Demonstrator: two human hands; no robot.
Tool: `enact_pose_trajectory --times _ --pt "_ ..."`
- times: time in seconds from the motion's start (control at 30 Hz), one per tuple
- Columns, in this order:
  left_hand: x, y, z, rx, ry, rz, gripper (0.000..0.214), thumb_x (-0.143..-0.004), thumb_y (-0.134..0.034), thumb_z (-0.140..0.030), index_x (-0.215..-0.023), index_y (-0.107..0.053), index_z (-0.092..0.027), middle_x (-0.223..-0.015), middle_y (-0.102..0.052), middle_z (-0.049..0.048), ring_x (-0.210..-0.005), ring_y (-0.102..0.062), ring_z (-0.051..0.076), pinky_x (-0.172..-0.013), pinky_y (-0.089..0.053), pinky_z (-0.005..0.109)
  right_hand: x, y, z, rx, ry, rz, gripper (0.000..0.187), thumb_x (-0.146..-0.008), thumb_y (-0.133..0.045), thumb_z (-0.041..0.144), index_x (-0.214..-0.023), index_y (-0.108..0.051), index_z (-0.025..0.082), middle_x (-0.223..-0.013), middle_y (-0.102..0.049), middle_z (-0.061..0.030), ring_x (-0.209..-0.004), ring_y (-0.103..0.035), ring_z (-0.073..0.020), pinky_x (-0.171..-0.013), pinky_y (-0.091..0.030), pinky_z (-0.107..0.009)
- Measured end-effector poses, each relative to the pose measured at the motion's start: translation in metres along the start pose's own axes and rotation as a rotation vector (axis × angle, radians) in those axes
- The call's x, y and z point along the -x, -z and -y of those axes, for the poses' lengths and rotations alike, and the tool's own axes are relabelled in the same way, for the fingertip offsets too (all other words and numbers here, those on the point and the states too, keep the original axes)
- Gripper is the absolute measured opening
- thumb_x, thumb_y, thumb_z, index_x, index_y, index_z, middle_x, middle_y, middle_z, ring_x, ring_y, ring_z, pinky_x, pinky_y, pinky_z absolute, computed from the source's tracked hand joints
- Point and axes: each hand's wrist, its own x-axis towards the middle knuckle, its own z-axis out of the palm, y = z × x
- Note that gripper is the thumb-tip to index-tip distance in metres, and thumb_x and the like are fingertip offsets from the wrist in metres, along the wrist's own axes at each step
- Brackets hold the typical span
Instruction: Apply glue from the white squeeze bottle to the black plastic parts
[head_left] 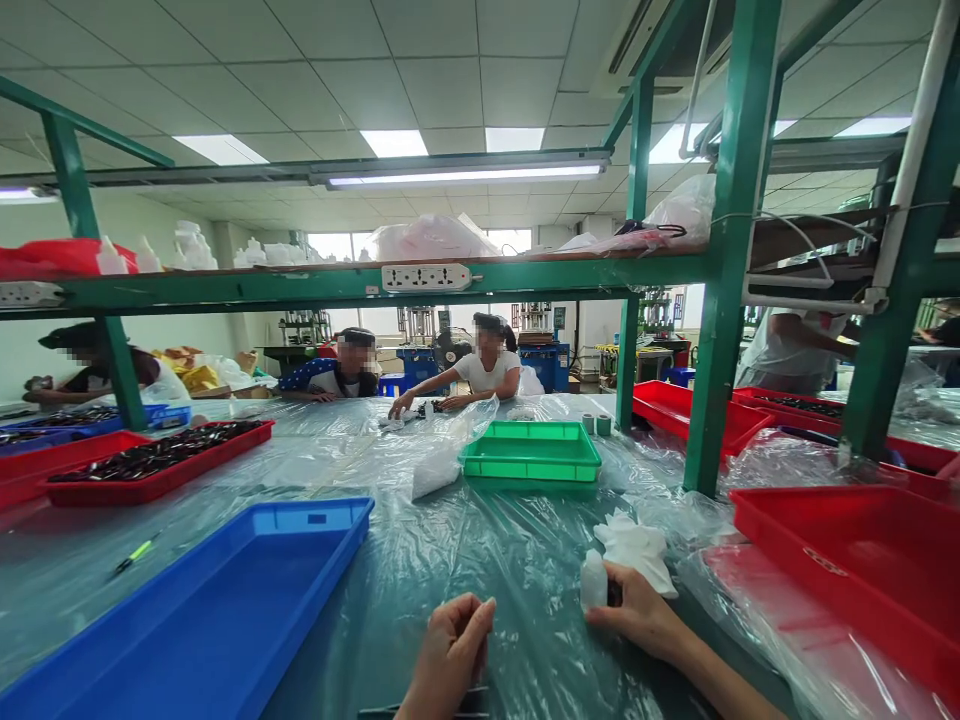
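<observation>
Right hand [637, 612] at 1 o'clock, low in view: fingers closed around a small white plastic bottle [593, 581], which stands roughly upright against them, base near the table covering. Left hand [450, 655] near 12 o'clock at the lower edge: fingertips pinched together, anything between them too small to tell. Dark strip [472, 705] just below it, cut off by the frame.

Crumpled white cloth [636, 552] just beyond the right hand. Clear plastic sheeting [525, 580] over the whole bench. Blue plastic tray [300, 512] at 9 o'clock, no parts visible inside. Red tray [161, 490] at 10 o'clock, holding a bulk layer of small dark parts. Green tray [530, 452] at 12 o'clock, farther off. Large red tray [825, 520] at 3 o'clock under loose plastic.

Progress hard to judge: one bottle in hand, dark parts still lying in bulk, no count possible.

Across the bench, a co-worker's hands [405, 405] near 12 o'clock, at small items on the sheeting.

Writing: white multi-socket power strip [425, 277] on the green shelf rail, no legible brand. Embossed marking [825, 562] on the large red tray, unreadable.
</observation>
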Motion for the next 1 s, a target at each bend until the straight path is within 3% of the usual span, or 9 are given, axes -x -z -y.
enact_pose_trajectory --times 0.43,1.0 --pt "0.0027 0.0012 -0.0036 0.006 0.027 0.042 0.05 -0.069 -0.054 -0.065 -0.055 -0.044 -0.018 -0.038 -0.037 -0.0064 -0.034 -0.03 0.006 -0.036 -0.02 0.02 0.0012 0.0023 -0.002 0.001 -0.007 -0.016 0.021 -0.072 -0.068 0.03 -0.074 -0.053 0.015 -0.067 -0.049 0.0042 -0.063 -0.048 -0.0116 -0.058 -0.038 -0.026" --pt "-0.0006 -0.0012 0.0031 0.003 0.03 0.046 0.056 -0.063 -0.052 -0.073 -0.053 -0.042 -0.019 -0.035 -0.036 -0.0065 -0.031 -0.028 0.006 -0.033 -0.019 0.02 0.0026 0.0007 -0.0018 -0.003 -0.006 -0.009 0.026 -0.07 -0.065 0.038 -0.072 -0.053 0.016 -0.067 -0.05 0.0028 -0.064 -0.047 -0.0131 -0.06 -0.037 -0.027"
